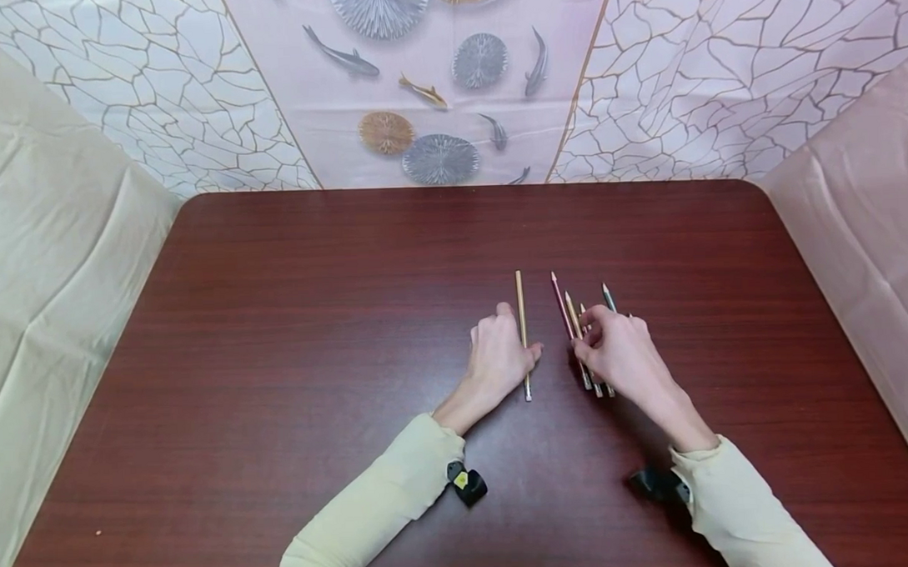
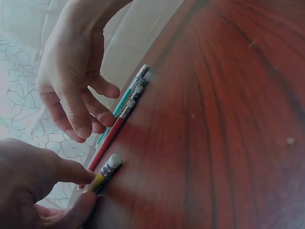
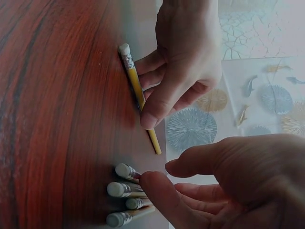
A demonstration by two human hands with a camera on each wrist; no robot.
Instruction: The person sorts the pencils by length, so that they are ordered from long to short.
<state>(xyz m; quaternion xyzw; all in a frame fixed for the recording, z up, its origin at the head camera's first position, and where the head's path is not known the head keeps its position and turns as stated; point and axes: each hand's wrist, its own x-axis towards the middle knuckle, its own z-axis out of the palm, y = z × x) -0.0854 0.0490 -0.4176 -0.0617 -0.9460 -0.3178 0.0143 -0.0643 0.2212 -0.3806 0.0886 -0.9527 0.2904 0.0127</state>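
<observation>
My left hand point(image 1: 499, 349) pinches a yellow pencil point(image 1: 520, 294) between thumb and fingers. The pencil lies lengthwise on the table, its white eraser end toward me; the far end looks flat and unsharpened. To its right several pencils lie side by side with their erasers toward me, among them a red one point(image 2: 113, 133) and a teal one point(image 1: 609, 297). Over this group is my right hand point(image 1: 625, 353), its fingers loosely bent and apart. In the right wrist view, its fingertips are right by the erasers point(image 3: 125, 170). It covers part of the group in the head view.
The dark wooden table point(image 1: 275, 323) reaches to a patterned cloth point(image 1: 432, 76) at the back. Pale cloth hangs along the left point(image 1: 41, 289) and right point(image 1: 872, 219) sides. Black wrist cameras sit at both sleeves.
</observation>
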